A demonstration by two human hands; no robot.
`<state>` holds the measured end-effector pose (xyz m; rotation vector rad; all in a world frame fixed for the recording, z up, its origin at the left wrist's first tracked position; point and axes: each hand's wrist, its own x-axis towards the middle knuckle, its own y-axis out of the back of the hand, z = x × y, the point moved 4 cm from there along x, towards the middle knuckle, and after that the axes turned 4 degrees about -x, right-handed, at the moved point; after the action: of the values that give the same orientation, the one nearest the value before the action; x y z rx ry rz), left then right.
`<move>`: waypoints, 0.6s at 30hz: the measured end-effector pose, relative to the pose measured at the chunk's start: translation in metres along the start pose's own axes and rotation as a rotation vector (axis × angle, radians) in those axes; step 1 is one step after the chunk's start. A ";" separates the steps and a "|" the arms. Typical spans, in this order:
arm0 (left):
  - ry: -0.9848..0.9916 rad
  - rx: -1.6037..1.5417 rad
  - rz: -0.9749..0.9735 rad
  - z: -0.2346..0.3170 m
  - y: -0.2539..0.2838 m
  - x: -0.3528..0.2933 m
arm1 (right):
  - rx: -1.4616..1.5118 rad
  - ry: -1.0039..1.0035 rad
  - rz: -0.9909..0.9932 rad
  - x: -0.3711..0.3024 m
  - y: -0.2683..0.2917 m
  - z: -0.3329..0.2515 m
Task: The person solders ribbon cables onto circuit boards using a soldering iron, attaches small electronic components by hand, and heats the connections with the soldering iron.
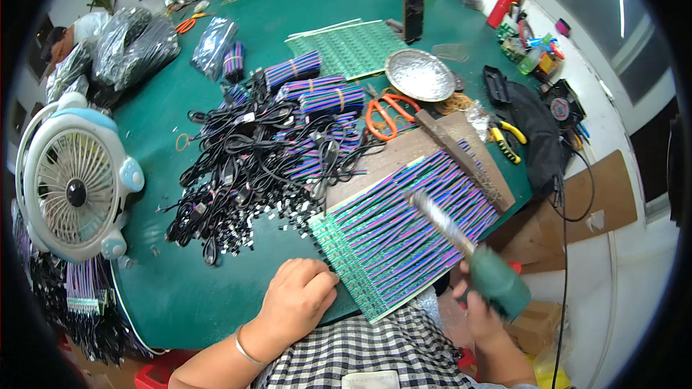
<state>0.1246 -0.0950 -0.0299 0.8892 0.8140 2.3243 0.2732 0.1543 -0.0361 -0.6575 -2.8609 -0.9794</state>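
My right hand [476, 304] is wrapped round the green body of a soldering gun [501, 281], slightly smeared by motion. Its silvery barrel points up and left over the rows of coloured wires [404, 220]. These wires lie side by side across a board, and one end of each meets the green circuit board strip [346, 266] along its left edge. Curled fingers show on my left hand [299, 295], which rests at the table's near edge beside that strip; whatever the fingers hold, if anything, is hidden. A rusty metal bar [461, 158] lies across the far ends of the wires.
Left of the board spreads a heap of black cables with connectors [245, 151]. Bundled wires [331, 97], orange scissors [389, 114], a metal dish [420, 74] and yellow pliers [508, 138] lie beyond. A white fan [76, 191] stands left; green circuit sheets [346, 50] lie farther back.
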 end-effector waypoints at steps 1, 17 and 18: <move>0.007 0.009 -0.001 0.000 -0.001 0.000 | 0.318 -0.150 0.128 0.017 0.001 -0.006; 0.046 -0.035 -0.031 -0.002 0.009 -0.014 | 0.216 0.232 0.324 0.138 0.023 -0.038; 0.088 -0.029 -0.051 -0.004 0.017 -0.017 | 0.193 0.194 0.345 0.122 0.021 -0.041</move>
<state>0.1283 -0.1187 -0.0278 0.7496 0.8270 2.3391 0.1675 0.1909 0.0303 -0.9372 -2.5161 -0.6661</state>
